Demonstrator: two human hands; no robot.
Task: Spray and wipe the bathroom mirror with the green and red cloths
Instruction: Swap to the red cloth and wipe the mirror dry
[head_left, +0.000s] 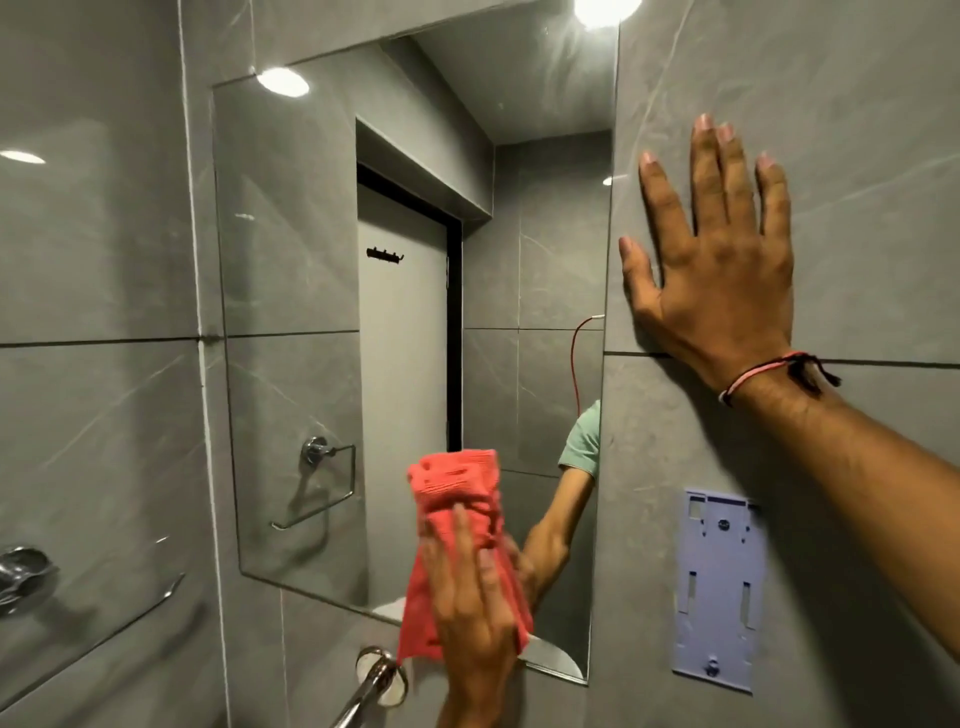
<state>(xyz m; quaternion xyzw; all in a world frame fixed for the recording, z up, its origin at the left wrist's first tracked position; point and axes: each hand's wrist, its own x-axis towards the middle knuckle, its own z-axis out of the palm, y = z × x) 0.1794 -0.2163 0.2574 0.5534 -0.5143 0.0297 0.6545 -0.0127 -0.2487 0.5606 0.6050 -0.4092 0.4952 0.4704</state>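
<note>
The frameless bathroom mirror (322, 249) hangs on the grey tiled wall and fills the middle of the view. My left hand (470, 613) presses the red cloth (457, 499) flat against the mirror's lower part, near its bottom edge. The cloth bunches above my fingers and hangs down past the mirror's rim. My right hand (717, 260) lies flat on the wall tile to the right of the mirror, fingers spread, holding nothing; a red thread band circles its wrist. The green cloth and the spray bottle are out of sight.
A chrome tap or rail (376, 675) juts from the wall just below the mirror. A pale blue plastic wall bracket (719, 587) sits at the lower right. A glass shelf (104, 639) with a chrome fitting (23, 574) is at the left.
</note>
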